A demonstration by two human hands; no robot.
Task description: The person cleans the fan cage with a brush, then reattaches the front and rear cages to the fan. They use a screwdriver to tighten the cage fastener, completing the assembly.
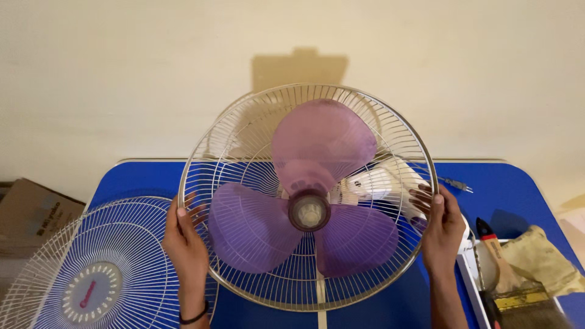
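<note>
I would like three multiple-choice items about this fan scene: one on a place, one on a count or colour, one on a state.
1. Where does the loose front grille lie?
A. left of the fan
B. right of the fan
C. on the wall

2. How many purple blades show?
A. two
B. three
C. five

3. How are the hands placed on the rear guard?
A. both off it
B. only one on it
C. one on each side

Answers: 1 A, it rests on the blue table at left. 2 B, three lobes around the hub. 3 C, left hand and right hand grip opposite rims.
</note>
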